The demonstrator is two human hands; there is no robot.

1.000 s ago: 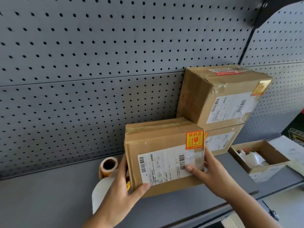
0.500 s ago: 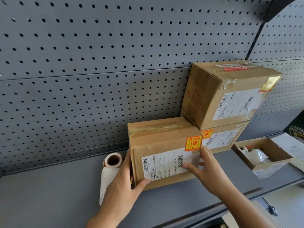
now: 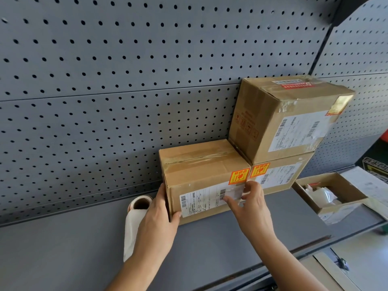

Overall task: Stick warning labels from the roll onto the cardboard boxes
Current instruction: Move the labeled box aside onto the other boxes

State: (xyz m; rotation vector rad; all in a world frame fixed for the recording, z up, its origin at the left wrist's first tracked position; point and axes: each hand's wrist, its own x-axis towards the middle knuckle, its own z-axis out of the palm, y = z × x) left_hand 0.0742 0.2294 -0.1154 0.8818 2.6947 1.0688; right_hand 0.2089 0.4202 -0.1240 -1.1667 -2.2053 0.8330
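A cardboard box [image 3: 199, 164] stands on the grey shelf [image 3: 63, 244], bearing an orange warning label [image 3: 239, 176] at its upper right front corner. My left hand [image 3: 156, 219] grips its left side, thumb on the front. My right hand [image 3: 252, 208] presses on its right front face, over the white shipping label. Beside it on the right, a lower box [image 3: 281, 175] with its own orange label [image 3: 260, 170] carries a bigger box [image 3: 283, 114] on top. The label roll [image 3: 140, 203] lies behind my left hand, its white backing strip [image 3: 130, 234] trailing forward.
A grey pegboard wall [image 3: 126, 80] backs the shelf. At the right stands a small open carton [image 3: 333, 196] with plastic packets inside, next to white sheets [image 3: 369, 183]. The shelf's front edge [image 3: 294, 250] runs just below my right forearm.
Both hands have pushed the box backward on the shelf, so it now sits close against the stacked boxes. The roll stayed put behind my left hand.
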